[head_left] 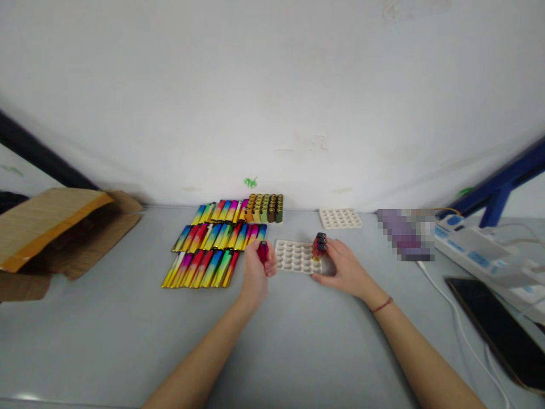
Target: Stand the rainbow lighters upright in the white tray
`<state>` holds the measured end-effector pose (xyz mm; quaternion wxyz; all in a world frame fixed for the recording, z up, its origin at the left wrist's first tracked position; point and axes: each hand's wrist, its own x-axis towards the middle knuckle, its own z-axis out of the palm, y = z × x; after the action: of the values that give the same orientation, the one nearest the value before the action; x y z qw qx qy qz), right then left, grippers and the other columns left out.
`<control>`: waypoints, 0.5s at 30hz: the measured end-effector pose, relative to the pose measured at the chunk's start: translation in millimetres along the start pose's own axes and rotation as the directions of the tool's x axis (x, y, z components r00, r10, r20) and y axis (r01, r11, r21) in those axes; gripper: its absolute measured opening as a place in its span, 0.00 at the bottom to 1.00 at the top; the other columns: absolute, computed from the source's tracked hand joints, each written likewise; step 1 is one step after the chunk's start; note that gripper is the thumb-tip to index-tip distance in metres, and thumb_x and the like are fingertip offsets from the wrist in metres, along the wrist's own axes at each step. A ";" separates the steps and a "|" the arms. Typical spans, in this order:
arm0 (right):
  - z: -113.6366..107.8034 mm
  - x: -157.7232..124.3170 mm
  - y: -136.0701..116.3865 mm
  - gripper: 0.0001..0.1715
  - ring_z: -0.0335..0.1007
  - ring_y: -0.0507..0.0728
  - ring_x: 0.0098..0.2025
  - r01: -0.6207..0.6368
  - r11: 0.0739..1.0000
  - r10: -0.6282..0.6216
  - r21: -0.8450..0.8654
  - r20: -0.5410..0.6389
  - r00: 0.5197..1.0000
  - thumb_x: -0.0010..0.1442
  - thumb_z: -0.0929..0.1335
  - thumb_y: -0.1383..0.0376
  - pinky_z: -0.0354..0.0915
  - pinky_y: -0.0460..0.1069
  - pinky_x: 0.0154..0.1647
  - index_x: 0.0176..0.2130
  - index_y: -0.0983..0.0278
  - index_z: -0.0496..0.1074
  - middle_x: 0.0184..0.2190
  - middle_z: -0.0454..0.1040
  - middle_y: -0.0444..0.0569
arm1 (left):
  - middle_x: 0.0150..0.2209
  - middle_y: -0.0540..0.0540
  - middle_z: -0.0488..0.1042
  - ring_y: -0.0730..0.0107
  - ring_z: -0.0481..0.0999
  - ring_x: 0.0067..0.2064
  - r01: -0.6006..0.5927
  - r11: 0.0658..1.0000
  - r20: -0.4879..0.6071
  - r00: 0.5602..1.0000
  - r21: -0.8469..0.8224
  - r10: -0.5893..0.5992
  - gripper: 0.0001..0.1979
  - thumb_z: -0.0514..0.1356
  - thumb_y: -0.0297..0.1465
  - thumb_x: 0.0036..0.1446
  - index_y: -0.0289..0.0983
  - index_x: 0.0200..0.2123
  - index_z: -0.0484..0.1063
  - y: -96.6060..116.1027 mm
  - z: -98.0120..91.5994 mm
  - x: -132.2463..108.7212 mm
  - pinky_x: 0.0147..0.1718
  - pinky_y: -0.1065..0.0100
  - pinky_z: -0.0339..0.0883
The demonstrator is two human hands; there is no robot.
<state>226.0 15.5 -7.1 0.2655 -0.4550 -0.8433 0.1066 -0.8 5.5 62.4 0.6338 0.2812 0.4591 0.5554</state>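
My left hand (pixel 256 272) is closed around a red lighter (pixel 263 250), held just left of a white tray with round pockets (pixel 293 258). My right hand (pixel 343 267) rests at the tray's right end, its fingers against the tray edge. Two or three red lighters with black tops (pixel 319 244) stand upright in the tray's right corner, right beside that hand. Rows of colourful lighters (pixel 213 250) lie flat on the grey table to the left of my left hand.
A filled tray of upright lighters (pixel 264 208) stands by the wall, next to a second empty white tray (pixel 340 218). An open cardboard box (pixel 55 233) lies at far left. A power strip (pixel 477 250), cables and a dark phone (pixel 498 324) sit at right.
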 end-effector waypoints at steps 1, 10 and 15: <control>0.0 0.0 -0.2 0.41 0.64 0.69 0.58 -0.001 1.000 0.001 -0.002 -0.001 1.000 0.54 0.73 0.51 0.59 0.66 0.61 0.60 0.65 0.62 0.57 0.69 0.62 | 0.13 0.57 0.46 0.81 0.45 0.15 -0.010 1.000 0.006 1.000 0.014 0.010 0.24 0.52 0.51 0.48 0.39 0.14 0.54 -0.1 0.1 0.2 0.15 0.76 0.41; -0.1 1.5 -0.7 0.43 0.65 0.69 0.58 -0.004 1.000 0.004 0.016 0.001 1.000 0.52 0.73 0.52 0.60 0.67 0.61 0.61 0.65 0.61 0.57 0.69 0.62 | 0.21 0.58 0.63 0.77 0.59 0.20 -0.249 0.946 0.188 0.959 0.206 0.211 0.18 0.59 0.46 0.54 0.40 0.40 0.63 -22.1 -5.5 4.0 0.21 0.73 0.55; -0.7 2.4 -1.6 0.45 0.64 0.69 0.59 -0.015 0.999 0.015 0.031 0.000 1.000 0.51 0.74 0.51 0.60 0.66 0.60 0.62 0.63 0.60 0.58 0.68 0.61 | 0.40 0.43 0.73 0.66 0.73 0.39 -0.477 0.782 0.370 0.865 0.401 0.338 0.14 0.56 0.41 0.61 0.38 0.44 0.69 -31.1 -1.0 0.6 0.41 0.64 0.69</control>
<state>224.2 16.5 -5.0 0.2719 -0.4572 -0.8381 0.1213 12.2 -1.2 34.8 0.4651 0.5974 0.4159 0.5037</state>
